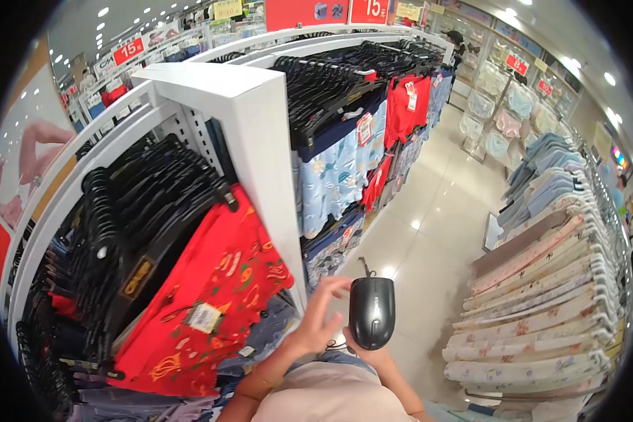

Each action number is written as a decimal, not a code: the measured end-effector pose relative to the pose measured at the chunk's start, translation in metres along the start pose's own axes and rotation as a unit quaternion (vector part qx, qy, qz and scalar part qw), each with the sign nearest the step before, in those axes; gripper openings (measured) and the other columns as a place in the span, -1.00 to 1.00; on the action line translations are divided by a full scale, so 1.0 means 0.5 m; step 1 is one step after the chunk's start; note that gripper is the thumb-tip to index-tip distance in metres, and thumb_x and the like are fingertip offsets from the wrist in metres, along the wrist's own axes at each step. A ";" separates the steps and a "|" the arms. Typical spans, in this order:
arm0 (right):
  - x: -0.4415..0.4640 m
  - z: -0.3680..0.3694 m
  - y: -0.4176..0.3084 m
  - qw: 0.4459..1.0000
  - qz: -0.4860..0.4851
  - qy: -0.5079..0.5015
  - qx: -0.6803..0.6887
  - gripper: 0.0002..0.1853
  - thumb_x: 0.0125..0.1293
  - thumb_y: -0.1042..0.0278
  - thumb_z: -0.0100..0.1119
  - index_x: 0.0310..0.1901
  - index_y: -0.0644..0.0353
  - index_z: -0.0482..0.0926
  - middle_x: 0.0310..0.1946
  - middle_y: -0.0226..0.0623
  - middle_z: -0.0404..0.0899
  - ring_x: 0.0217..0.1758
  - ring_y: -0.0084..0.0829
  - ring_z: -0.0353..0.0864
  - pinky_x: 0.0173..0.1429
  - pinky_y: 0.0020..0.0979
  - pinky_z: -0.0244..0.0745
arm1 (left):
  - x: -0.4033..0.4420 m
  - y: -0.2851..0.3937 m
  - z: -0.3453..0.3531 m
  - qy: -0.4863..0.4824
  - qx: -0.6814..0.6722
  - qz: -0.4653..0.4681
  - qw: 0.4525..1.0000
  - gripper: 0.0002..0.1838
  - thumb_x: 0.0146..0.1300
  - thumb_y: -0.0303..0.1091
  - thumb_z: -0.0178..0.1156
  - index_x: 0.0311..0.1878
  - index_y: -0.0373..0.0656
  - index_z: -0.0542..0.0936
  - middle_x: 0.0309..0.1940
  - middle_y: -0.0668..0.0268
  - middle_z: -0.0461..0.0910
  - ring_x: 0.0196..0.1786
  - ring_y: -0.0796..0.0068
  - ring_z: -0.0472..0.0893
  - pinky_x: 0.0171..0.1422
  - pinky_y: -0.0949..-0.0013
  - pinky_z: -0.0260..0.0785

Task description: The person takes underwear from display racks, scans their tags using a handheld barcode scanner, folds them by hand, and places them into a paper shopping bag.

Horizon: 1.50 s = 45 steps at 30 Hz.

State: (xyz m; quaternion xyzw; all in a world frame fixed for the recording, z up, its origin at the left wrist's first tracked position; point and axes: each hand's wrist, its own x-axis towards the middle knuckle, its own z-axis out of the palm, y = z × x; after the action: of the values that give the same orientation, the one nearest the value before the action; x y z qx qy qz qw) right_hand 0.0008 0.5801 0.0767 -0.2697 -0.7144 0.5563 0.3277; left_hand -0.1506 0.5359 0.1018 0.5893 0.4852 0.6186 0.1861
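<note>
Our right hand [374, 357] grips a black device [372, 309], long axis forward; our left hand [318, 322], half-open, seemingly empty, sits just left.

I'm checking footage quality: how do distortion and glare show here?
Head view: fisheye distortion bows the white rack, with blackened corners; head view: ceiling lights reflect as bright spots on the floor; head view: the dark device shows a soft sheen.
</note>
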 end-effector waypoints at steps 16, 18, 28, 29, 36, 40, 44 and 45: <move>0.228 -0.182 0.037 0.996 -0.056 -0.004 -0.062 -0.65 -0.16 0.55 0.34 -0.26 0.27 0.48 -0.40 -0.32 0.56 -0.38 -0.52 0.54 -0.25 -0.51 0.44 | 0.318 -0.143 0.000 0.407 0.379 0.074 0.828 -0.33 0.05 -0.51 0.13 0.22 -0.38 0.08 0.26 -0.06 0.02 0.33 0.07 0.05 0.36 0.20 -0.14; 0.261 -0.205 0.060 0.996 -0.041 -0.012 -0.075 -0.65 -0.15 0.54 0.35 -0.26 0.26 0.48 -0.41 -0.33 0.56 -0.38 -0.51 0.54 -0.24 -0.51 0.44 | 0.337 -0.194 -0.018 0.469 0.346 0.093 0.808 -0.38 0.09 -0.54 0.12 0.21 -0.38 0.09 0.25 -0.02 0.04 0.33 0.13 0.03 0.37 0.22 -0.16; 0.484 -0.290 0.106 0.998 0.041 -0.026 -0.026 -0.71 -0.11 0.52 0.35 -0.31 0.24 0.49 -0.41 -0.36 0.54 -0.38 -0.54 0.52 -0.26 -0.49 0.43 | 0.507 -0.228 0.043 0.635 0.325 0.347 0.608 -0.53 0.14 -0.38 0.00 0.13 -0.30 0.23 0.23 -0.07 0.15 0.30 0.07 0.15 0.38 0.18 -0.15; 0.503 -0.302 0.114 0.998 0.041 -0.020 -0.031 -0.74 -0.10 0.52 0.34 -0.33 0.24 0.49 -0.44 -0.37 0.53 -0.41 -0.55 0.51 -0.30 -0.49 0.42 | 0.516 -0.255 0.071 0.582 0.293 0.384 0.655 -0.60 0.10 -0.38 0.00 0.04 -0.27 0.31 0.15 -0.04 0.24 0.25 0.08 0.21 0.34 0.17 -0.06; 0.604 -0.380 0.208 0.992 0.113 -0.005 0.048 -0.82 -0.03 0.59 0.25 -0.36 0.22 0.48 -0.52 -0.42 0.47 -0.51 -0.58 0.45 -0.44 -0.51 0.37 | 0.569 -0.333 0.177 0.197 0.252 0.153 0.935 -0.68 -0.19 -0.63 0.06 -0.29 -0.11 0.56 -0.17 0.18 0.53 -0.27 0.28 0.51 -0.21 0.33 0.34; 0.676 -0.431 0.262 0.989 0.129 -0.059 0.031 -0.79 -0.06 0.53 0.30 -0.35 0.23 0.48 -0.50 -0.42 0.48 -0.48 -0.58 0.45 -0.39 -0.50 0.38 | 0.569 -0.378 0.217 0.173 0.264 0.056 0.947 -0.64 -0.16 -0.66 0.04 -0.24 -0.13 0.56 -0.13 0.21 0.53 -0.27 0.33 0.52 -0.24 0.39 0.33; 0.764 -0.490 0.294 0.958 0.189 -0.213 -0.003 -0.69 -0.09 0.47 0.35 -0.28 0.24 0.46 -0.44 -0.41 0.49 -0.41 -0.59 0.44 -0.31 -0.52 0.39 | 0.563 -0.402 0.271 0.169 0.295 -0.069 0.938 -0.74 -0.07 -0.67 0.03 -0.26 -0.21 0.53 -0.18 0.16 0.51 -0.22 0.29 0.53 -0.17 0.40 0.36; 0.791 -0.512 0.284 0.930 0.227 -0.287 -0.042 -0.67 -0.09 0.46 0.35 -0.26 0.24 0.45 -0.42 -0.41 0.49 -0.39 -0.59 0.44 -0.30 -0.52 0.39 | 0.562 -0.413 0.293 0.191 0.272 -0.100 0.938 -0.76 -0.01 -0.65 0.03 -0.24 -0.22 0.51 -0.19 0.16 0.50 -0.21 0.25 0.53 -0.15 0.38 0.36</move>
State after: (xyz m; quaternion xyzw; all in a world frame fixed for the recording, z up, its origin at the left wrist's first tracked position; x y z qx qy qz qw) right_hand -0.0526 1.0682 0.0478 -0.2671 -0.7202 0.6391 -0.0383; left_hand -0.1546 0.9122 0.0623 0.4364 0.7181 0.5418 -0.0166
